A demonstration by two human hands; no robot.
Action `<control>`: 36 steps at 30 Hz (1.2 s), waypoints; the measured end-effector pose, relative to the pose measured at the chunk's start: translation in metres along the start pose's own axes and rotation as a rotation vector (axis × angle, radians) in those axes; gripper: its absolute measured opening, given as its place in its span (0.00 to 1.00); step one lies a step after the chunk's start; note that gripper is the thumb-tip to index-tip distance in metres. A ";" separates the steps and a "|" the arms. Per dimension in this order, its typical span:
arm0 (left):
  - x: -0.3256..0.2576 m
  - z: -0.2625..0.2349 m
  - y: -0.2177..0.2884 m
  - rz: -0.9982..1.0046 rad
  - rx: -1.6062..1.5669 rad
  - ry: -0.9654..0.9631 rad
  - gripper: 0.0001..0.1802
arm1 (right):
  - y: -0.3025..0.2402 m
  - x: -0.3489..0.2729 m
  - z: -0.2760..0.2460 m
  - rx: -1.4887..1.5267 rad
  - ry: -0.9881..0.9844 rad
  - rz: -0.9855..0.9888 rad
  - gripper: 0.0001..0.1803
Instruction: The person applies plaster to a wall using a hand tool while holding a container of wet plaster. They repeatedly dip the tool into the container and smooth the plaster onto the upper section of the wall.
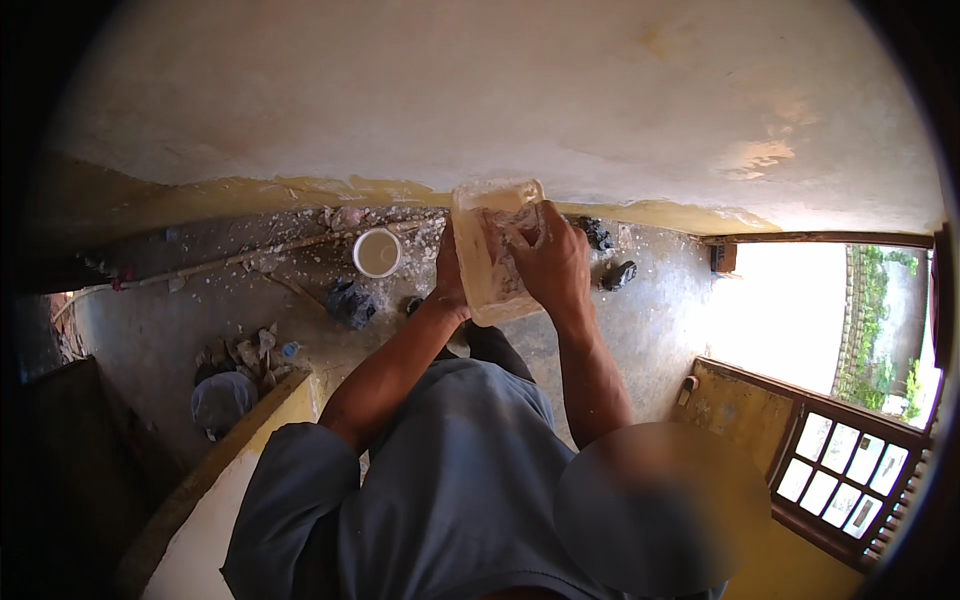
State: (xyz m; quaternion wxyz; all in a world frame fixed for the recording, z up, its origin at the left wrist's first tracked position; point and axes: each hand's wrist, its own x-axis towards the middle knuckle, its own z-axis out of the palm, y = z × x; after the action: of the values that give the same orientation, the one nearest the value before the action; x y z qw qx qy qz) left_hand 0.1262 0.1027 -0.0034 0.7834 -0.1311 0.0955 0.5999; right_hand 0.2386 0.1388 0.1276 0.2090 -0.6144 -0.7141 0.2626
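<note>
A rectangular, translucent plastic tub (478,262), smeared with whitish paste, is held up in front of the wall, its open side facing me. My left hand (451,272) grips it along the left side, with most of the fingers hidden behind it. My right hand (556,262) reaches over the tub's right rim, fingers bent into the opening and coated with pale paste. Whatever those fingers close on is hidden. More of the paste (510,228) clings inside the tub.
Ahead stands a pale plastered wall (500,90) with a yellowish lower band. On the littered floor are a white bucket (377,253), a long pole (250,254) and dark plastic bags (350,303). A low wall (225,465) is at left, an open doorway (785,310) at right.
</note>
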 end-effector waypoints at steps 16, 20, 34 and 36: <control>-0.010 0.009 0.004 -0.136 -0.292 -0.305 0.34 | 0.002 -0.003 -0.001 0.079 0.042 0.035 0.17; -0.007 0.000 0.000 -0.060 0.085 -0.228 0.35 | 0.001 -0.007 0.012 0.180 0.013 0.050 0.21; -0.033 0.011 0.016 -0.131 -0.046 -0.333 0.39 | 0.069 0.003 -0.008 0.670 0.041 0.196 0.12; -0.030 -0.015 0.023 -0.051 0.001 -0.300 0.38 | 0.069 0.004 -0.008 0.855 0.077 0.299 0.09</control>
State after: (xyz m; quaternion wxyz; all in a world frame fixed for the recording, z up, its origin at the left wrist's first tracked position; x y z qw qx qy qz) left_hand 0.0957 0.0758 -0.0105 0.8039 -0.0417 -0.0257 0.5928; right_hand 0.2958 0.1512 0.0906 0.4302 -0.5785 -0.4366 0.5382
